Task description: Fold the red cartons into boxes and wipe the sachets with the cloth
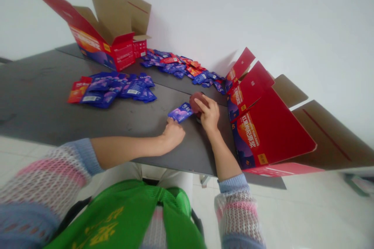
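Note:
Between the fingertips of my left hand [173, 136] is the near edge of a blue-purple sachet [180, 113], which lies at the table's middle. My right hand [209, 113] is wrapped round a reddish-brown, round-topped object [197, 101] at the sachet's right end. A dark part shows under that object, but its kind cannot be made out. To the left lies a pile of blue sachets [117, 87] with a few orange-red ones [78, 90] at its end.
A long heap of blue and red sachets [175, 65] runs along the wall. An open red carton [102, 48] stands at the back left. More open red cartons [263, 124] stand in a row on the right. All rest on a dark grey table [35, 97].

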`<state>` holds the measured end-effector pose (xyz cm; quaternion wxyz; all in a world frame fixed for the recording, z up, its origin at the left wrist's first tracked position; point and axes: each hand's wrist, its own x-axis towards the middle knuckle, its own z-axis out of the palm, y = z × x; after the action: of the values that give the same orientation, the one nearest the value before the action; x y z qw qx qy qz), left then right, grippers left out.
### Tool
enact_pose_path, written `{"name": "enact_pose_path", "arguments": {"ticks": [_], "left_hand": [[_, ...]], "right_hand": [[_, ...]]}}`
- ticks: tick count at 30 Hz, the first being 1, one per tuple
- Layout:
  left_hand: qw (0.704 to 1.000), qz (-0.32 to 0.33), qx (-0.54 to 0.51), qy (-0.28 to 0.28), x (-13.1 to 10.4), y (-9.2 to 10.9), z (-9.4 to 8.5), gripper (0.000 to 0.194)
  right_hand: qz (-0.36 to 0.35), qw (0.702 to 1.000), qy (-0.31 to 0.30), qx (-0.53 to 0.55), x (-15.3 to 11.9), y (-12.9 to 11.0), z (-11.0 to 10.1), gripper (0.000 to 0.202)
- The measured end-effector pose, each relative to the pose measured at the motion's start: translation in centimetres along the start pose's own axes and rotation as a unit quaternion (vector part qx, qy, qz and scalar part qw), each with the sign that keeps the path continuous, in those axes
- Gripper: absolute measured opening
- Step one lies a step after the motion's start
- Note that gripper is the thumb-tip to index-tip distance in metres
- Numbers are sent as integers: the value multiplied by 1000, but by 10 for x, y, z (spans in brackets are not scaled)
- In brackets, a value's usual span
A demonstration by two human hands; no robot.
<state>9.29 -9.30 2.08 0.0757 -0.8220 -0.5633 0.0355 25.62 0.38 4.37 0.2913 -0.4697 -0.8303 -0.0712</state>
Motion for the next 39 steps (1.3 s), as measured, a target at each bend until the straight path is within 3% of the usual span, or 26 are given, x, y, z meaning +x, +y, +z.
{"name": "enact_pose_path", "arguments": {"ticks": [4, 7, 10, 14, 17, 22, 28, 33, 35, 39], "left_hand": [[999, 5, -32, -3, 0, -1, 2, 31], [999, 5, -43, 3, 0, -1, 1, 31], [999, 3, -40, -6, 0, 0, -2, 32], [999, -3, -33, -11, 0, 2, -5, 35], [1000, -7, -29, -10, 0, 3, -7, 36], [999, -4, -48, -23, 1, 3, -11, 32], [1000, -8, -18, -20, 2, 3, -7, 32], [1000, 1, -16, -10, 1, 1, -3, 34], [1000, 1, -17, -11, 1, -1, -2, 33], [1000, 0, -22, -7, 1, -2, -2, 32]], "right_hand": [[50, 991, 128, 11, 2, 13, -19, 65], [35, 989, 135, 55, 4, 9, -29, 66], [-15, 993, 41, 109, 3, -8, -26, 65], [-140, 963, -193, 127, -3, -34, -6, 60], [-176, 944, -247, 127, -5, -39, 7, 65], [-137, 955, -223, 141, 0, -25, 23, 60], [-14, 976, -184, 115, 6, -4, 39, 55], [104, 985, -129, 55, 2, 24, 37, 53], [93, 988, -98, 77, 0, 33, 34, 52], [-20, 980, -31, 195, 0, 26, 26, 48]]}}
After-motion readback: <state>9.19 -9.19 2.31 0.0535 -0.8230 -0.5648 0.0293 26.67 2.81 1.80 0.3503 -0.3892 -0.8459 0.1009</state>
